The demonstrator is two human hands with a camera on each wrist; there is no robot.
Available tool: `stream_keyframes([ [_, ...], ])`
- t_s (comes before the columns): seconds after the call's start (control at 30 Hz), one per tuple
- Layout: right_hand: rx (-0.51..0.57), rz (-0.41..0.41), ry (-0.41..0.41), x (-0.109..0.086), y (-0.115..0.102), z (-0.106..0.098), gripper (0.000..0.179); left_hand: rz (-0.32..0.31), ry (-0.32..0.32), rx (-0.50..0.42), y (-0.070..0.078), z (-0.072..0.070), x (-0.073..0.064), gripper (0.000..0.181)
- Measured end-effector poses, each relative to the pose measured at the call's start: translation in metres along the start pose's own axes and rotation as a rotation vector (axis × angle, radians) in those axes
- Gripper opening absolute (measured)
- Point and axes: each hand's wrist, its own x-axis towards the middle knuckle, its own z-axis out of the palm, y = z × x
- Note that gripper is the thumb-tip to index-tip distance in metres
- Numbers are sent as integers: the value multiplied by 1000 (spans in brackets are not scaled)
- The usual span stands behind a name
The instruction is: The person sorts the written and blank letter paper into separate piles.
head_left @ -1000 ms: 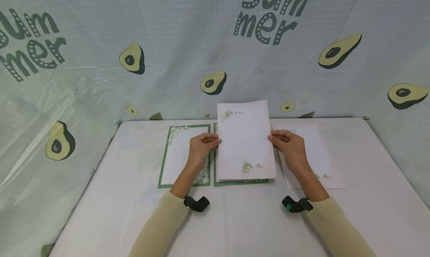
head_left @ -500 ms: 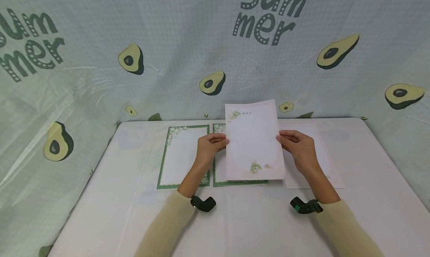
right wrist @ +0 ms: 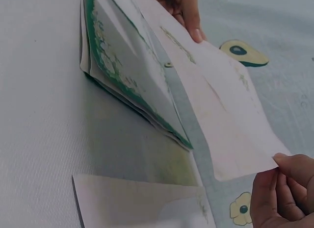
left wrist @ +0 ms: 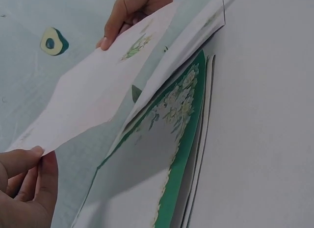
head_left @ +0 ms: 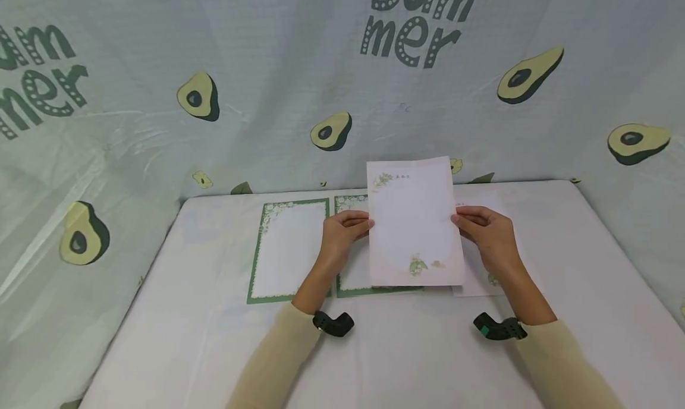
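A pale pink sheet of paper (head_left: 413, 219) with small green plant prints is held up above the table, its lower edge toward me. My left hand (head_left: 342, 233) pinches its left edge between thumb and fingers; my right hand (head_left: 486, 233) pinches the right edge the same way. Behind the sheet lies a green-bordered paper (head_left: 353, 269), partly covered. Under my right wrist is another pink sheet (head_left: 484, 278), partly hidden by hand and held sheet. In the left wrist view the held sheet (left wrist: 88, 95) bends slightly and stands apart from the papers below.
A second green-bordered paper (head_left: 286, 248) lies at the left on the white-covered table (head_left: 407, 349). Beyond the table's back edge hangs a pale curtain (head_left: 278, 58) printed with avocados and lettering. A black wrist camera (head_left: 334, 324) sits on my left wrist, another (head_left: 500, 327) on my right.
Both hands have carried the held pink sheet to the right, uncovering more of the middle green-bordered paper and covering more of the pink sheet on the right. The head view has shifted slightly.
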Motion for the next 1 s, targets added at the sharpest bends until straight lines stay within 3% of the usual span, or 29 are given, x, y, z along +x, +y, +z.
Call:
stream_keyframes([
  [0.37,-23,7,-21,2,3,-29,42,-43,-98,-27,-11,21,-4,17],
  [0.57,-190,6,7,-3,5,-48,45,-60,-153,-42,-13,36,-6,19],
  [1.0,-255,2,10,-8,2,-68,40,-53,-147,-81,-18,55,-4,16],
])
